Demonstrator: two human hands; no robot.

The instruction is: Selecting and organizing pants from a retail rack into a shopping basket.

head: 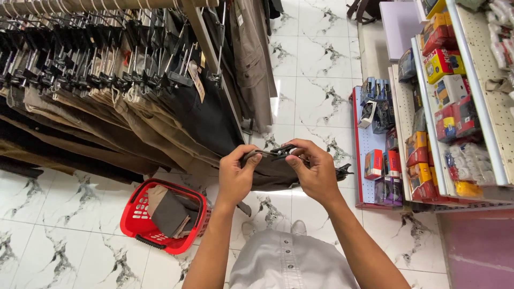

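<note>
Dark folded trousers (pixel 278 172) on a black clip hanger (pixel 282 152) are pinched closed by left hand (pixel 235 174) and right hand (pixel 316 171); red basket (pixel 140 214) sits near left.

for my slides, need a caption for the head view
Both hands, left hand and right hand, fix a clip hanger onto dark trousers.

white marbled floor (pixel 321 80), clothes rack (pixel 107 5), shelves (pixel 482 80)

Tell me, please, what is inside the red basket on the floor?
The red basket holds folded garments, tan and dark grey. Whatever lies beneath them is covered.
</note>
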